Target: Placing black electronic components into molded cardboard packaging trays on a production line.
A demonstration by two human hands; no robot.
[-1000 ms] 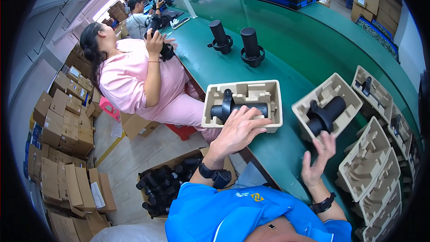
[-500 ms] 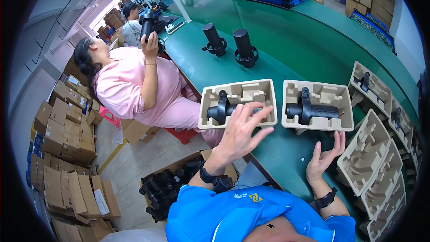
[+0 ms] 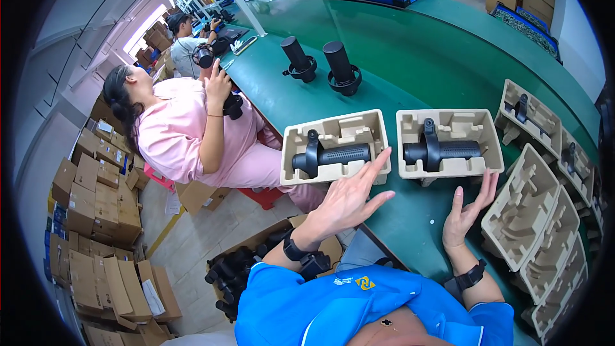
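Note:
My left hand (image 3: 346, 198) is open at the near right edge of the left moulded-pulp tray (image 3: 291, 178), fingertips at its rim; whether they touch it I cannot tell. In that tray lies a black cylinder with a perforated body and a ring bracket (image 3: 343, 154). A matching black cylinder (image 3: 458, 149) rests in the right pulp tray (image 3: 494, 150). My right hand (image 3: 466, 218) is also open, fingers spread and curved upward, its fingertips at that tray's near right corner. Neither hand holds anything.
Two black cylinders on round bases (image 3: 343, 67) stand farther back on the green table (image 3: 410, 218). At right are nested pulp trays (image 3: 522, 211) and filled trays (image 3: 532, 115). A carton of black parts (image 3: 234, 275) sits below left. A co-worker in pink (image 3: 192, 128) holds a black device.
My left hand has drawn back toward me, uncovering the cylinder in the left tray. My right hand has stayed nearly in place. The co-worker in pink has lowered and tilted the black device.

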